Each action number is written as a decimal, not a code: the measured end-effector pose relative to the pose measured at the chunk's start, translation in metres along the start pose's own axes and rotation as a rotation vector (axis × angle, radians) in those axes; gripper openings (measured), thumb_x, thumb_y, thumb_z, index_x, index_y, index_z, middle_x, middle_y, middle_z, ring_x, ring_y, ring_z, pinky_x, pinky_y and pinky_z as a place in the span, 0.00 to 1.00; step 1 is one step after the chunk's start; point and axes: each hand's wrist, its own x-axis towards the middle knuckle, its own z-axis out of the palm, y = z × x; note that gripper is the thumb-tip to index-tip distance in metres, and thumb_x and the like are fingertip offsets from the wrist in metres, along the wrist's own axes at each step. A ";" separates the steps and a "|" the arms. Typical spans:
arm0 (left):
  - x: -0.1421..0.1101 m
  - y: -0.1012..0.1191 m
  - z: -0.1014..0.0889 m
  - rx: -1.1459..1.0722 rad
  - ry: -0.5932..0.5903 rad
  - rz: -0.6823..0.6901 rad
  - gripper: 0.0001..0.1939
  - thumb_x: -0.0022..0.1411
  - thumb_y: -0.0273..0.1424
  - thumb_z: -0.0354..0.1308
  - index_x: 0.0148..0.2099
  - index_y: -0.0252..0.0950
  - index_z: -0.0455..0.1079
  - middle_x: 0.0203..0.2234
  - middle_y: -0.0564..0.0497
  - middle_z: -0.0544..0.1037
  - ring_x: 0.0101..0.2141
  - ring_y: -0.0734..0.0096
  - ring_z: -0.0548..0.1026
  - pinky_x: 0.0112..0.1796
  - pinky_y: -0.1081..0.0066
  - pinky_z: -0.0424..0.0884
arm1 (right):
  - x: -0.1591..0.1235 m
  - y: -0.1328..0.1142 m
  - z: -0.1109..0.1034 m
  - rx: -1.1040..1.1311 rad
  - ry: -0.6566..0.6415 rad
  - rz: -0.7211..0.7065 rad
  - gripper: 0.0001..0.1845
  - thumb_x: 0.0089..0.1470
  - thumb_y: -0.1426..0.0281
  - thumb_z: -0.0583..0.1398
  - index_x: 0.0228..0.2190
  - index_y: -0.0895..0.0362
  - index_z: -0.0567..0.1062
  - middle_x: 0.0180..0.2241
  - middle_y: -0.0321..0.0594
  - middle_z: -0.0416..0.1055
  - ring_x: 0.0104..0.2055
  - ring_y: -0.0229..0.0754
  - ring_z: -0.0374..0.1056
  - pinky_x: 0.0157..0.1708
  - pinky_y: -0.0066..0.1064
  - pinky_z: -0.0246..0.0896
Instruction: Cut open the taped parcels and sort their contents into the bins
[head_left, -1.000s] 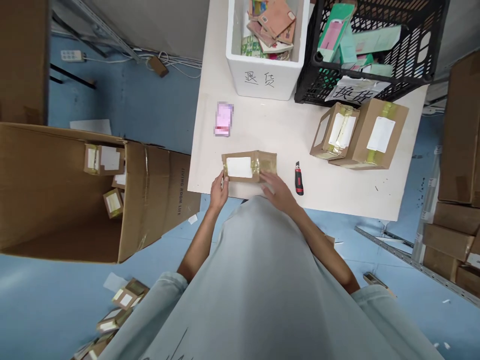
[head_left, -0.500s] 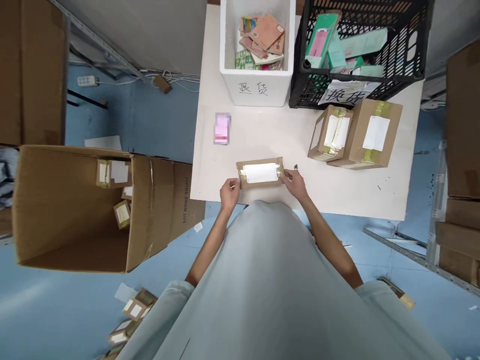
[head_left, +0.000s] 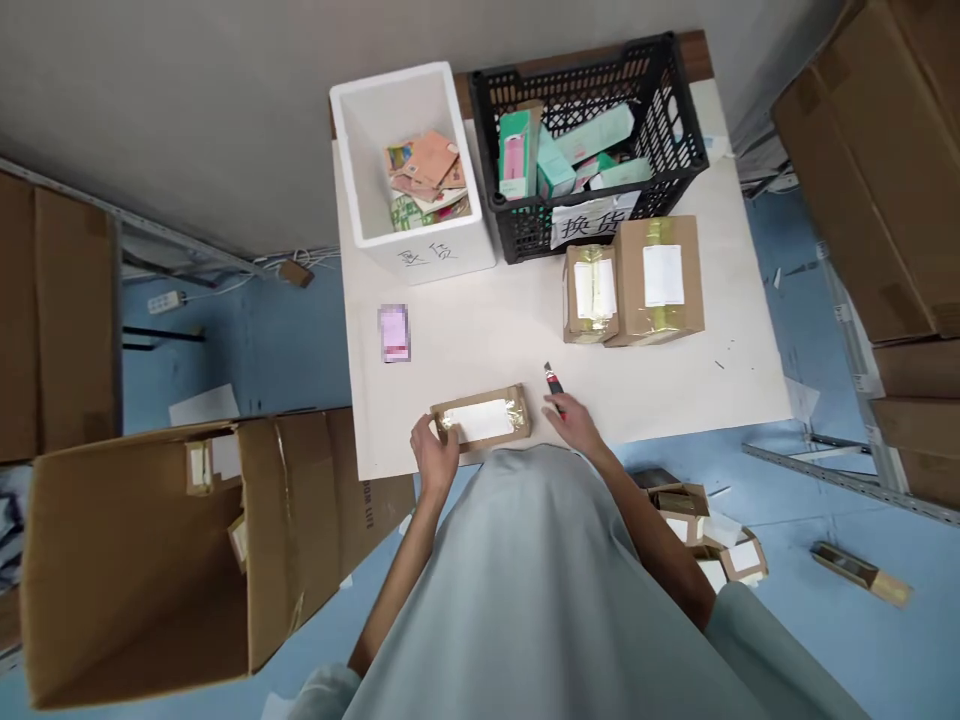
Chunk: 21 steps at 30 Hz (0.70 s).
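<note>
A long taped cardboard box (head_left: 484,416) with a white label on top lies at the front edge of the white table (head_left: 487,330). My left hand (head_left: 437,452) grips its left end, thumb on top and fingers at the side. To the right of the box, my right hand (head_left: 574,422) is closed around a red and black utility knife (head_left: 553,382). The knife's tip points away from me, and the hand is apart from the box.
A white foam bin (head_left: 442,250) of packets and a black crate (head_left: 517,235) of green boxes stand at the back. Before the crate sit a small carton (head_left: 591,300) and a larger carton (head_left: 660,275). A pink item (head_left: 394,333) lies left. A big open carton (head_left: 135,560) stands on the floor.
My right hand has let go of the box's right end and now holds the utility knife to the right. My left hand stays on the box. The view has shifted.
</note>
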 end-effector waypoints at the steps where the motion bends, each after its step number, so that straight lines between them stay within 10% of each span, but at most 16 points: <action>1: 0.006 0.015 0.007 0.002 0.012 0.085 0.26 0.70 0.39 0.63 0.67 0.38 0.70 0.70 0.33 0.72 0.74 0.40 0.66 0.75 0.41 0.61 | 0.005 0.001 -0.023 -0.018 0.119 -0.026 0.23 0.69 0.49 0.63 0.52 0.51 0.85 0.55 0.51 0.82 0.59 0.56 0.78 0.65 0.52 0.73; 5: 0.039 0.095 0.053 -0.112 -0.135 0.341 0.27 0.73 0.39 0.62 0.71 0.40 0.68 0.71 0.36 0.73 0.74 0.44 0.68 0.75 0.41 0.62 | 0.036 0.012 -0.135 -0.187 0.687 -0.062 0.35 0.70 0.45 0.61 0.64 0.57 0.78 0.66 0.61 0.73 0.73 0.62 0.66 0.76 0.59 0.59; 9: 0.065 0.181 0.120 -0.262 -0.447 0.368 0.34 0.75 0.40 0.61 0.77 0.37 0.63 0.73 0.32 0.70 0.66 0.47 0.78 0.69 0.45 0.72 | 0.071 0.035 -0.210 -0.154 0.798 0.142 0.53 0.58 0.40 0.68 0.71 0.60 0.70 0.70 0.66 0.68 0.73 0.67 0.66 0.74 0.63 0.60; 15: 0.065 0.236 0.192 -0.192 -0.560 0.349 0.40 0.67 0.33 0.67 0.78 0.34 0.64 0.73 0.31 0.72 0.71 0.41 0.74 0.70 0.43 0.70 | 0.092 0.053 -0.218 0.124 0.660 0.257 0.48 0.56 0.39 0.67 0.68 0.52 0.71 0.63 0.55 0.78 0.63 0.58 0.77 0.64 0.53 0.74; 21: 0.052 0.206 0.183 -0.235 -0.481 0.346 0.39 0.67 0.34 0.68 0.77 0.40 0.68 0.74 0.36 0.71 0.73 0.43 0.71 0.71 0.40 0.69 | 0.084 0.044 -0.201 0.152 0.579 0.201 0.46 0.57 0.41 0.67 0.68 0.54 0.71 0.65 0.58 0.77 0.63 0.57 0.77 0.63 0.50 0.76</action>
